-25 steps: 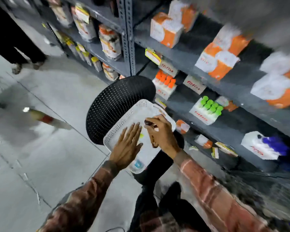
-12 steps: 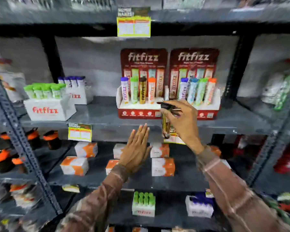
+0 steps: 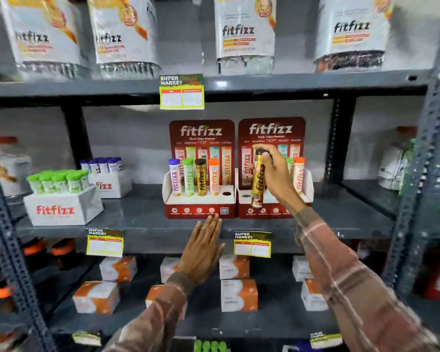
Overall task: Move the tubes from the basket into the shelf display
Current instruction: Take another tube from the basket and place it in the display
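Comparing with half a second back: gold tube [image 3: 258, 181] now upright rather than dangling, raised before the right display [image 3: 274, 199], base over its front tray. Left hand [image 3: 203, 250] flat, fingers spread, empty, below shelf edge [image 3: 148, 240]. Right hand [image 3: 274, 179] clamped round the tube's top.

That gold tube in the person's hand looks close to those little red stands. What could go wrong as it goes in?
1. The right hand holds the gold tube over the right display stand, close to the orange-capped tube standing there; a nudge could tip that one.
2. The stand looks like light card, and the left hand hangs open below the shelf edge, not steadying it, so pushing the tube into a hole might slide the stand back.
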